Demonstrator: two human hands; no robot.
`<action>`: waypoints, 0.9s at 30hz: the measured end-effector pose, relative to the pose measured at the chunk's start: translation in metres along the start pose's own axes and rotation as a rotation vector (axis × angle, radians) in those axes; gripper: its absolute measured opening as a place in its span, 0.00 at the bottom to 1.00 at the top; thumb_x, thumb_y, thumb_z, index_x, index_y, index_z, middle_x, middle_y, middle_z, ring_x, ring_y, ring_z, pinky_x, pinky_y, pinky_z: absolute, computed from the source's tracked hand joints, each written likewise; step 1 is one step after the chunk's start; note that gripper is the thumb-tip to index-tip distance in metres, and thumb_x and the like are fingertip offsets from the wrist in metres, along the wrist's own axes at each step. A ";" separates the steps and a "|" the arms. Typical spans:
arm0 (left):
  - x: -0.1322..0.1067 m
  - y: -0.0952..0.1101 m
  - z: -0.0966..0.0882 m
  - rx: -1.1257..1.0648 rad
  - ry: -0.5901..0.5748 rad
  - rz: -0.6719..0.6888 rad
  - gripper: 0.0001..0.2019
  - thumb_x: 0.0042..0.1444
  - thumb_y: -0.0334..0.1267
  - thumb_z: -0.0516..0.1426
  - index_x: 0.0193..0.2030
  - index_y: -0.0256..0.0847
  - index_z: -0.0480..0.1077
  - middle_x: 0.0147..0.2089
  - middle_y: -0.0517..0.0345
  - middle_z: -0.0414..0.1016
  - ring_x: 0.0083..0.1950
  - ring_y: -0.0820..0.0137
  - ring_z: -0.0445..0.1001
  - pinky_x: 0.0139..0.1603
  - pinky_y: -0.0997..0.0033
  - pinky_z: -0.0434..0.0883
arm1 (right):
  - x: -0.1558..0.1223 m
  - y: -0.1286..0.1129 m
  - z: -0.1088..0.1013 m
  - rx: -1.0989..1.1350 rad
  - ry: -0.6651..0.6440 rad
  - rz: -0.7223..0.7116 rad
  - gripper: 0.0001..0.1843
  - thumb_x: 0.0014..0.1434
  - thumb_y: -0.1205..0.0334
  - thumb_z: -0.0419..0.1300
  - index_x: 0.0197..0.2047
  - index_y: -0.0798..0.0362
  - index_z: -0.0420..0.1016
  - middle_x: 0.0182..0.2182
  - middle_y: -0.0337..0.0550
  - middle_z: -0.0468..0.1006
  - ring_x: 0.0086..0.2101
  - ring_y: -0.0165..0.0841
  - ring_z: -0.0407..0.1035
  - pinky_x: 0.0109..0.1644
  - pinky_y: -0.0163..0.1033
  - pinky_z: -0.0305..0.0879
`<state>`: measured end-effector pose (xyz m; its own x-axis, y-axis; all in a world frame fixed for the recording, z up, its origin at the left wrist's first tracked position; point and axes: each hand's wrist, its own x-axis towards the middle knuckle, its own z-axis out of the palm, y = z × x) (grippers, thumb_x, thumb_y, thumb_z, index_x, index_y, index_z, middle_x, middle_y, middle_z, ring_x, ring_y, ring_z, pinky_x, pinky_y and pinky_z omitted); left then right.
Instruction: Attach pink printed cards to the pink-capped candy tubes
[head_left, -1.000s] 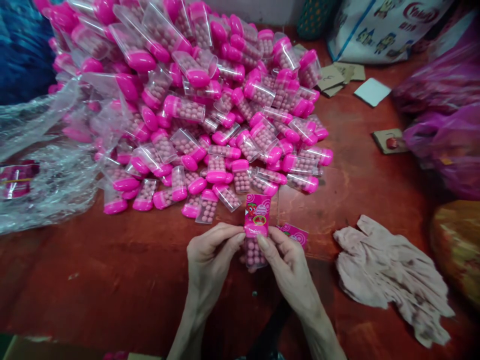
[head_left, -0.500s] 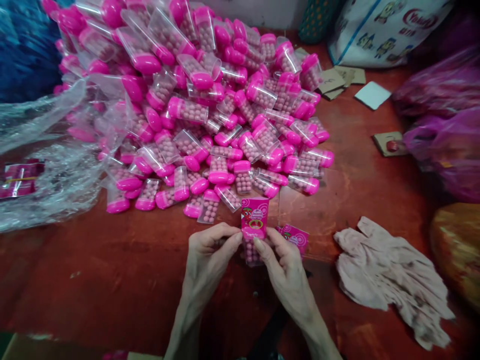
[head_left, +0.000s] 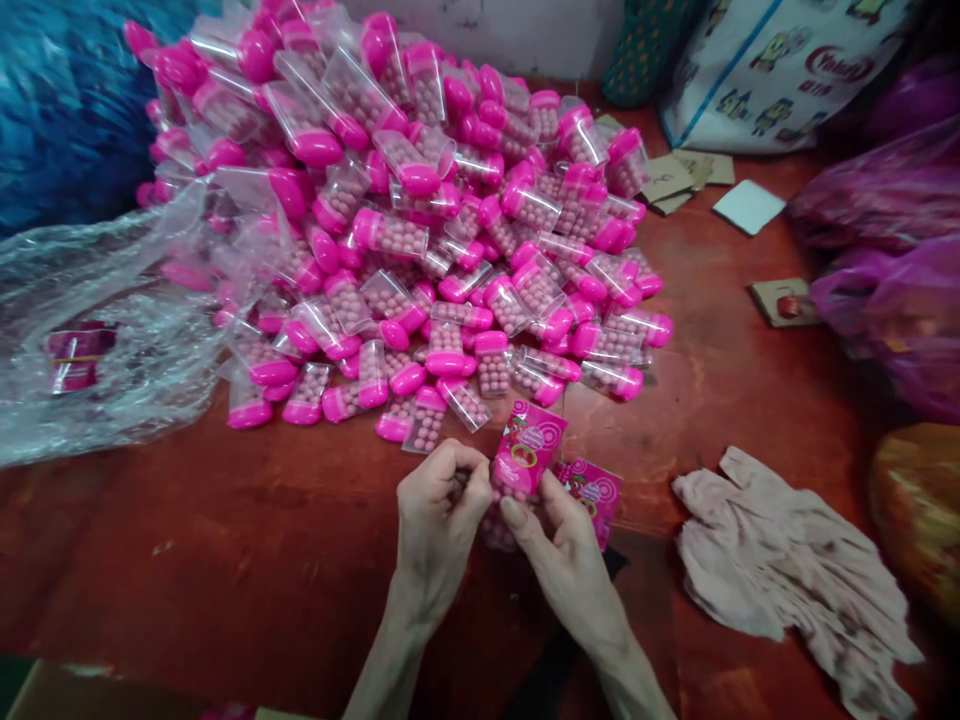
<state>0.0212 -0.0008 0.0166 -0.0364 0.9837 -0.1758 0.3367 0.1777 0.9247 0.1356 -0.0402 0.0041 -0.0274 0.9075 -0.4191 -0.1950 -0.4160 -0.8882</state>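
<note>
Count: while the heap of tubs is too jumbled to number, the rest tallies as one tub in hand, one pink card on it, one second card, one pale cloth, one white square.
Change: held card stood near upright half a second ago, now its top leans right; heap and cloth sit lower in view, so the camera has shifted.
Tub: clear, pale pink balls inside, partly hidden by fingers; card covers its upper part, red cartoon and rings printed on it.
Where: between both hands, above the table, just in front of the heap; second card lies just right of it.
Left hand: pinching the card's left edge.
Right hand: grasping the tub, thumb on the front, just below the card.
</note>
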 end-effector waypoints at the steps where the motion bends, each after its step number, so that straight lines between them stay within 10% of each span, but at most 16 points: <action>1: 0.000 -0.001 -0.001 -0.017 0.005 0.003 0.06 0.51 0.31 0.54 0.25 0.38 0.68 0.21 0.65 0.67 0.19 0.77 0.65 0.19 0.80 0.65 | -0.001 0.001 0.000 -0.029 0.020 0.002 0.12 0.58 0.55 0.56 0.45 0.49 0.69 0.37 0.39 0.75 0.36 0.32 0.69 0.43 0.35 0.64; 15: 0.004 0.001 0.000 -0.575 -0.082 -0.272 0.05 0.44 0.32 0.62 0.29 0.36 0.72 0.23 0.60 0.72 0.23 0.73 0.69 0.20 0.74 0.70 | 0.002 0.006 0.002 0.010 0.128 -0.078 0.12 0.62 0.55 0.49 0.42 0.52 0.69 0.30 0.38 0.75 0.28 0.29 0.68 0.30 0.31 0.62; 27: 0.003 0.014 0.006 -0.142 -0.132 0.170 0.06 0.52 0.29 0.55 0.31 0.36 0.74 0.28 0.57 0.72 0.30 0.72 0.70 0.31 0.75 0.68 | 0.007 -0.001 -0.006 0.086 0.159 -0.164 0.11 0.63 0.57 0.49 0.41 0.52 0.68 0.29 0.38 0.74 0.28 0.28 0.68 0.24 0.30 0.59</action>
<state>0.0320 0.0045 0.0273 0.1354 0.9896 -0.0478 0.1913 0.0212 0.9813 0.1414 -0.0336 0.0008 0.1651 0.9392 -0.3010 -0.2668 -0.2513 -0.9304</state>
